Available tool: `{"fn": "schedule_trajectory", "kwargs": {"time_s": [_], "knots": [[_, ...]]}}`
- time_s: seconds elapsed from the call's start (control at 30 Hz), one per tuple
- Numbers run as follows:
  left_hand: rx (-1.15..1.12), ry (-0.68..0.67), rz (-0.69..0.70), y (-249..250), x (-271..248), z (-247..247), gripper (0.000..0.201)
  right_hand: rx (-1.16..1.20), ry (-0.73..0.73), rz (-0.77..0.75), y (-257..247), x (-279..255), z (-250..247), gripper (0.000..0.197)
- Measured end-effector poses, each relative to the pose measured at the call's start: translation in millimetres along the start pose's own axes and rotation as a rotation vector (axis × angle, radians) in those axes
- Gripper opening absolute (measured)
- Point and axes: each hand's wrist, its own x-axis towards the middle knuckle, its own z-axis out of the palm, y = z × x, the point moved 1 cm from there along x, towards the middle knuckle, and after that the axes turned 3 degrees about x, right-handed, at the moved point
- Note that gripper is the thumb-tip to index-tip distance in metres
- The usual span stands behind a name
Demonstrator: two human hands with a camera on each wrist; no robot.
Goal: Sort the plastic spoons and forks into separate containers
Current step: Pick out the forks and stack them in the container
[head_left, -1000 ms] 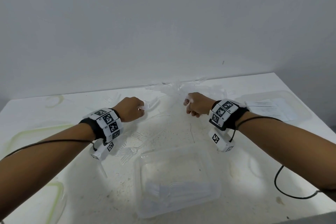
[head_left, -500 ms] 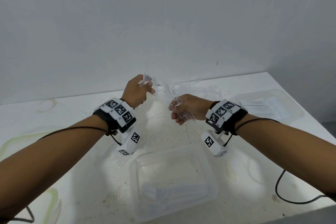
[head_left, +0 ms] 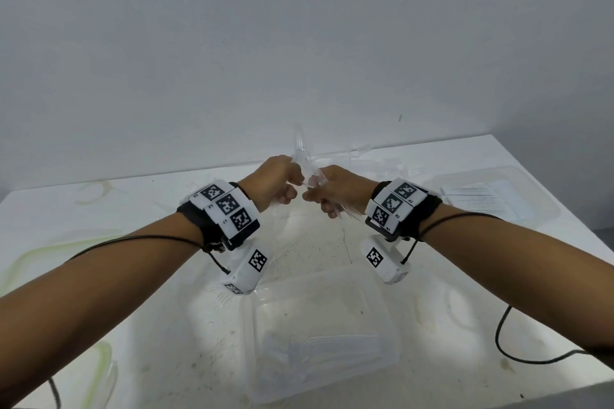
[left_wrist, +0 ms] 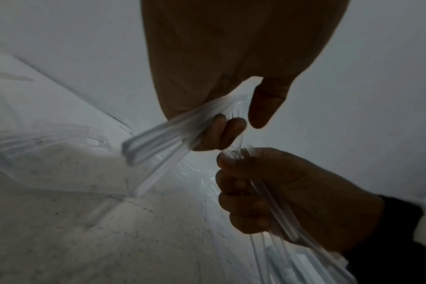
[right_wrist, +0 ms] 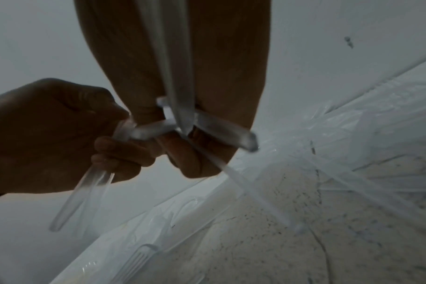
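Left hand [head_left: 278, 183] and right hand [head_left: 335, 191], each fisted round clear cutlery [head_left: 307, 165], knuckles nearly touching above table [head_left: 139, 209].

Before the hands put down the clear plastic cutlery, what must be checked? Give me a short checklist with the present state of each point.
1. Left hand grips clear plastic cutlery: ok.
2. Right hand grips its own clear bundle: ok.
3. Each bundle holds one kind only, forks or spoons: cannot tell, heads hidden or blurred.
4. Near clear plastic container is open and within reach: ok.
5. Far clear container at the right is open: cannot tell.
6. Loose pile of clear cutlery by the wall is sorted: not ok.
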Motion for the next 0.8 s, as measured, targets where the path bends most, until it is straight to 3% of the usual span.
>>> {"fn": "schedule_trajectory", "kwargs": {"time_s": [0.1,0.23,0.43,0.63,0.8], "knots": [[-0.174,0.003,-0.056,2,-3,-2,0.005,0.082,0.118,0.029,0,2,-2,0.024],[-0.245,0.156,-0.092,0,0,-6,0.009,0.266,0.203,-0.024,-7,1,-6,0.016],[-0.052,0.149,0.143,7,-9,15,0.027,0.457,0.038,-0.104,-22,-3,5,0.018],[0.197,0.294,0.264,2,-11,17,0.021,0.537,0.139,-0.059,-17,-6,16,0.029],[0.290,0.307,0.234,5,-22,22,0.022,0.567,0.156,-0.064,-14,-11,25,0.043]]}}
